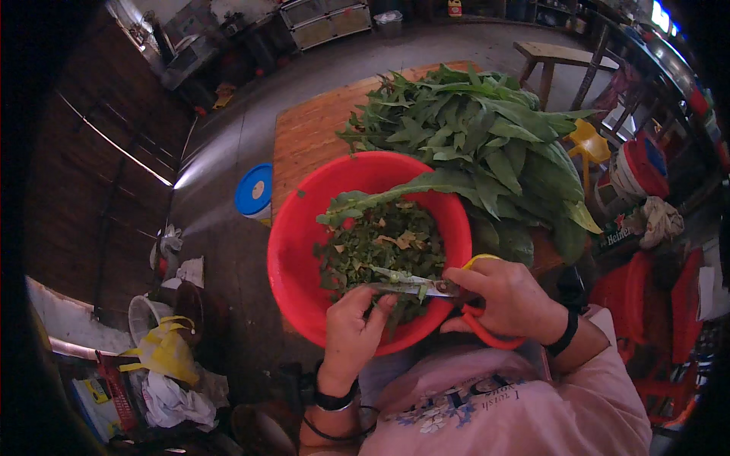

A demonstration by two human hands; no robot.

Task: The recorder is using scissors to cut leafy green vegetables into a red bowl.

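My right hand (507,296) grips a pair of scissors (439,288) with one yellow and one red handle. The blades stand apart over a red plastic basin (293,245), and bits of green lie on and between them. Close by the blade tips, my left hand (356,322) pinches a leaf stem between thumb and fingers; most of it is hidden. Chopped greens (388,239) with a few yellowed scraps cover the basin's bottom. A large pile of long green leaves (473,131) lies behind the basin, and one leaf (399,191) reaches across its opening.
The basin is at the near edge of a wooden table (308,119). A bucket with a blue lid (255,188) stands on the floor to the left. On the right are a yellow plastic stool (590,142), a wooden bench (564,55) and red plastic chairs (627,290).
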